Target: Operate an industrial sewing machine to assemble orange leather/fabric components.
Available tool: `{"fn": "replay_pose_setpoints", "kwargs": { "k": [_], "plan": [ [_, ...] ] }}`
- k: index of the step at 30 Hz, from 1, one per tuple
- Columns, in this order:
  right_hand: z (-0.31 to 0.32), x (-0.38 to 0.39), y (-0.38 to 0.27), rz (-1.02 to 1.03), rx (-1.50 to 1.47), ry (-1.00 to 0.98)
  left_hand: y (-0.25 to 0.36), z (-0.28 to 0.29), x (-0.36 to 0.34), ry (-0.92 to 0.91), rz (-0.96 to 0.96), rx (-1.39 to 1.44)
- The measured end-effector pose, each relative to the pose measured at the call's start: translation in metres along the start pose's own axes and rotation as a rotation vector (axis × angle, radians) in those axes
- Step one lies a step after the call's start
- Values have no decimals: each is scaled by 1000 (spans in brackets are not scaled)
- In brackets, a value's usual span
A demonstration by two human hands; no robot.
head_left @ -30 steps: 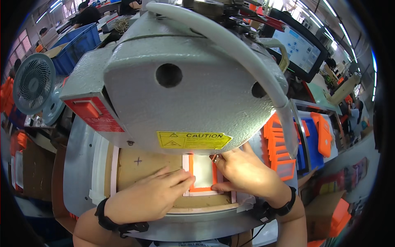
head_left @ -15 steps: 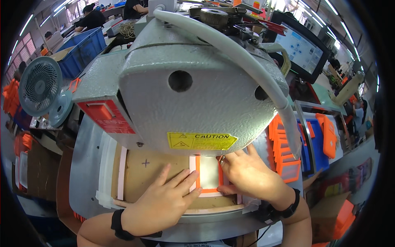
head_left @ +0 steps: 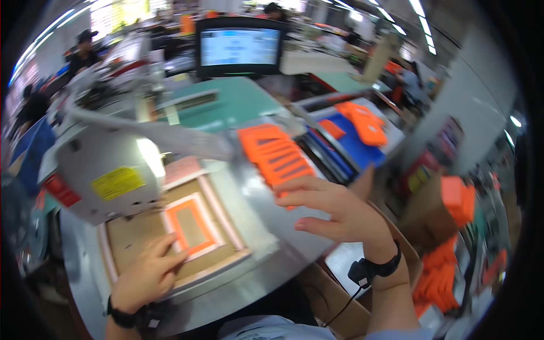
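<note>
My left hand (head_left: 146,273) rests at the left edge of an orange rectangular frame (head_left: 201,246) on a tan board (head_left: 126,245) under the grey machine (head_left: 82,178), index finger extended and nothing gripped. The orange frame lies within a pale border. My right hand (head_left: 334,212) is open with fingers apart at the near end of a row of orange frames (head_left: 271,153) on the metal table. Whether its fingertips touch them is unclear in the motion blur.
A blue tray (head_left: 368,147) with orange pieces is at right, above a cardboard box (head_left: 425,212) and piles of orange pieces (head_left: 436,275). A monitor (head_left: 238,45) stands at the back; co-workers (head_left: 85,56) work at benches behind.
The view has swung to the right. My right hand has moved from the board rightward to the orange frames, and the pale material inside the board's orange frame is no longer seen there.
</note>
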State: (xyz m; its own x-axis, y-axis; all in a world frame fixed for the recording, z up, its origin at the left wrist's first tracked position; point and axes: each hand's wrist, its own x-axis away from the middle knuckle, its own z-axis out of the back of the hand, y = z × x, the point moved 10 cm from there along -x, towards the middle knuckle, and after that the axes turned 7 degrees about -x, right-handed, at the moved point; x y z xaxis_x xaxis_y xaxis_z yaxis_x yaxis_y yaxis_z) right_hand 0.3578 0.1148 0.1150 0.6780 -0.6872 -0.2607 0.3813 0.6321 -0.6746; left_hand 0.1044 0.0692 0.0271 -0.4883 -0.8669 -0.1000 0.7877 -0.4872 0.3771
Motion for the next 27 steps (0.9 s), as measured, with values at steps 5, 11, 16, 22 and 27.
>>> {"fn": "replay_pose_setpoints", "kwargs": {
  "k": [5, 11, 16, 22, 27],
  "plan": [
    [66, 238, 100, -640, -311, 580, 7, -1, 5, 29, 13, -26],
    [-58, 530, 196, -1470, 505, 402, 22, 0, -6, 41, 49, 135],
    [-99, 606, 222, -1359, 678, 1180, 9, 3, -6, 61, 72, 128],
    [-102, 632, 264, -1621, 188, 1024, 7, 13, -9, 135, 106, 118],
    [-51, 655, 210, -1067, 381, 1569, 13, 17, -11, 159, 75, 164]
  ]
}}
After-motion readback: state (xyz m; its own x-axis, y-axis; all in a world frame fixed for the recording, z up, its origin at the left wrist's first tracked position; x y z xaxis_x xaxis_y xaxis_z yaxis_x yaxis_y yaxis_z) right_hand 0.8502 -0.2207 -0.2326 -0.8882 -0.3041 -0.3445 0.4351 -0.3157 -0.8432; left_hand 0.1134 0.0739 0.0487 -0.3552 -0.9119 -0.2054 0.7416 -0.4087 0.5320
